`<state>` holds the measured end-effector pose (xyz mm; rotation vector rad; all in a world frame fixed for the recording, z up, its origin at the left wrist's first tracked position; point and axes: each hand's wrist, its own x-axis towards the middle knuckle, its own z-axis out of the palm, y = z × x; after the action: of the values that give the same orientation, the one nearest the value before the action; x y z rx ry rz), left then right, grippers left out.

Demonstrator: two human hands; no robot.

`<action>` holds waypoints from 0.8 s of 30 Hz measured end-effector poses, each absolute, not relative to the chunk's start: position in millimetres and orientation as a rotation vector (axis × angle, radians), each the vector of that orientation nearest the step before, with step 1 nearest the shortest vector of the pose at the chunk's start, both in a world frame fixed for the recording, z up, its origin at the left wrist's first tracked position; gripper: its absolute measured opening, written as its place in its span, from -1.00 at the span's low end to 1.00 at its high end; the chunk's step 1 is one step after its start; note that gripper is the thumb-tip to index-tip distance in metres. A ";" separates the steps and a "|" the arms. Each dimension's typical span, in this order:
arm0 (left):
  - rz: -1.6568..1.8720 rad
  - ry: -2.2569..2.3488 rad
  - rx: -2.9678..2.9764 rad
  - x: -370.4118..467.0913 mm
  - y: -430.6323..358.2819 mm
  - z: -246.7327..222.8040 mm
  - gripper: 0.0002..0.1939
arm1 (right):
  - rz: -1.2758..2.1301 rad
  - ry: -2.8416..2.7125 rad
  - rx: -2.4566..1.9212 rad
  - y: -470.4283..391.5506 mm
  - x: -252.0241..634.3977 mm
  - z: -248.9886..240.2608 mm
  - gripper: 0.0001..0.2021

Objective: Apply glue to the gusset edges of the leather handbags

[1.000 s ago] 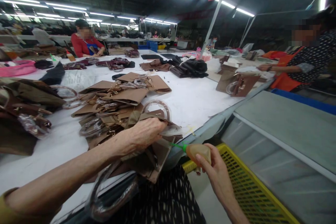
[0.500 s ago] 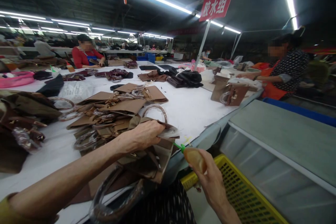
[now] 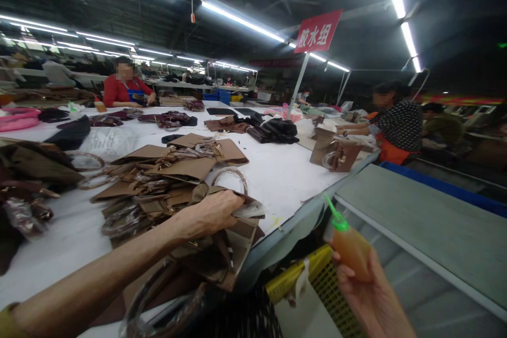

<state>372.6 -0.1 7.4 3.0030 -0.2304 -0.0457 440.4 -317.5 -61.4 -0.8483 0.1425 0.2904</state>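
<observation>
My left hand [image 3: 219,210] is closed on the upper edge of a brown handbag [image 3: 241,240] at the table's near edge. A plastic-wrapped round handle stands up just beyond that hand. In my right hand [image 3: 360,280] is a glue bottle [image 3: 354,251] of amber liquid with a green nozzle, held upright to the right of the bag and apart from it. Several flat brown bag pieces [image 3: 180,169] with wrapped handles are heaped left of and behind my left hand.
Beside the white table [image 3: 273,169] on the right are a yellow crate [image 3: 328,280] and a grey-topped bin [image 3: 428,222]. One person in red [image 3: 127,90] sits across; another in an orange apron [image 3: 392,148] works at the right.
My right hand has moved right with the bottle, away from the bag, and the nozzle now points up. My left hand keeps its hold. The view has shifted slightly.
</observation>
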 end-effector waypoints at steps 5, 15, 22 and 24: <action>-0.071 -0.252 2.980 370.8 0.1 9.6 -0.82 | 0.410 0.210 -0.729 -312.0 429.6 -67.2 -0.36; -0.001 -0.263 2.938 374.7 16.3 -3.7 -0.80 | 0.503 0.219 -0.727 -288.6 425.1 -98.7 -0.61; 0.008 -0.331 2.925 370.5 12.6 -7.3 -0.56 | 0.639 0.211 -0.619 -285.3 435.2 -94.9 -0.62; -0.022 -0.385 2.922 374.3 13.5 -4.5 -0.49 | 0.667 0.200 -0.590 -283.5 439.7 -91.8 -0.62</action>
<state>374.3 13.5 -4.5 2.9222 -0.3851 -0.0221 439.7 -283.5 -91.8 -0.5901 0.2005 0.6670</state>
